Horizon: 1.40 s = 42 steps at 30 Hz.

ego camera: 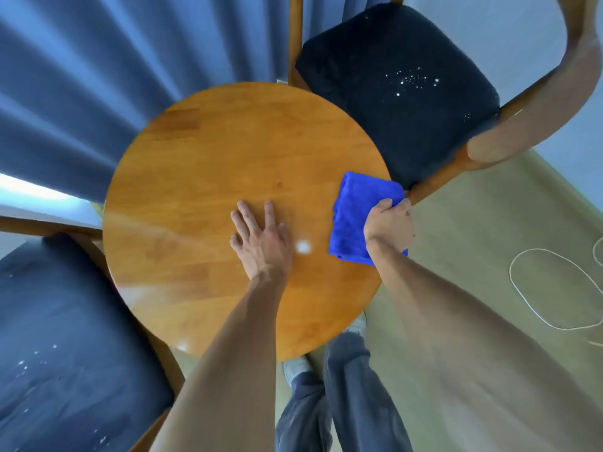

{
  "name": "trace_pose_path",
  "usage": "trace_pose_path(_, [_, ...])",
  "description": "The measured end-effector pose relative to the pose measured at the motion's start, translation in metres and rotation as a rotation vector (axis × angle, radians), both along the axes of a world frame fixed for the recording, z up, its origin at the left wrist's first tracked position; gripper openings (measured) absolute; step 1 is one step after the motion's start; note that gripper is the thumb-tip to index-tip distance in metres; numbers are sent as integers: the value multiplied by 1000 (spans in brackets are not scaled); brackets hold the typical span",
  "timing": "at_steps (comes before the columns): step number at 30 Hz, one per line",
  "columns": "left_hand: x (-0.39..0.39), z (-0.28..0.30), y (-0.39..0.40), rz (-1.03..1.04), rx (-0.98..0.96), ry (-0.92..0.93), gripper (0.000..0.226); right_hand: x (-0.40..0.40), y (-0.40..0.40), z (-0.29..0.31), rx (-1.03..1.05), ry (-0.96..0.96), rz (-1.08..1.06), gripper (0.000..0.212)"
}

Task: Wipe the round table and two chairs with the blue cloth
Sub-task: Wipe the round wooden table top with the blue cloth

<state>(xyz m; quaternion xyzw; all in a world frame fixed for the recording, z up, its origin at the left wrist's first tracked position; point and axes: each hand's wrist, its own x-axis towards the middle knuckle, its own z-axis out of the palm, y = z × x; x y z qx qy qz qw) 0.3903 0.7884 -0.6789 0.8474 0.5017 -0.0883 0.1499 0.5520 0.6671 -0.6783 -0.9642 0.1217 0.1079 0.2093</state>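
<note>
Both chairs get chopped by the frame: the left chair loses its seat at the left and bottom edges, the right chair loses its backrest up top. The right hand covers part of the blue cloth, fingertips buried in it. The bench hides its own legs. White specks on the seats are too tiny to identify.

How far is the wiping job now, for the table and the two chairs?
Nothing looks finished. In hand: the right hand holds the blue cloth in its grip at the right edge of the round table, while the left hand rests flat on the top. A white spot is on the table between them. Left: both chairs; the far chair seat and the near chair seat show white specks.
</note>
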Motion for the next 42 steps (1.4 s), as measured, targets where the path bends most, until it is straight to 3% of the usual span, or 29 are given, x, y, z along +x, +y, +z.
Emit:
trace_pose_path(8, [-50,9,-49,55,-55,-47,58,-79,-47,14,51,145,-118,40])
trace_pose_path(14, [-80,22,-104,114,-62,-132,62,-124,-84,15,78,261,-55,41])
trace_pose_path(18, [-96,31,-146,-217,57,-178,65,-104,-108,29,45,119,-45,36])
trace_pose_path(21, [-70,28,-179,-277,40,-168,75,-67,-118,43,111,31,-83,32])
trace_pose_path(25, [-5,13,-221,-293,38,-91,92,-34,-119,48,167,-16,116,33])
trace_pose_path(29, [10,-9,-227,-218,111,7,91,-30,-125,31,152,-99,353,35])
trace_pose_path(37, [-48,-6,-228,-72,123,-56,102,-47,-111,20,149,-94,396,35])
trace_pose_path(42, [-107,-12,-218,74,156,-29,93,-75,-74,24,162,-107,531,35])
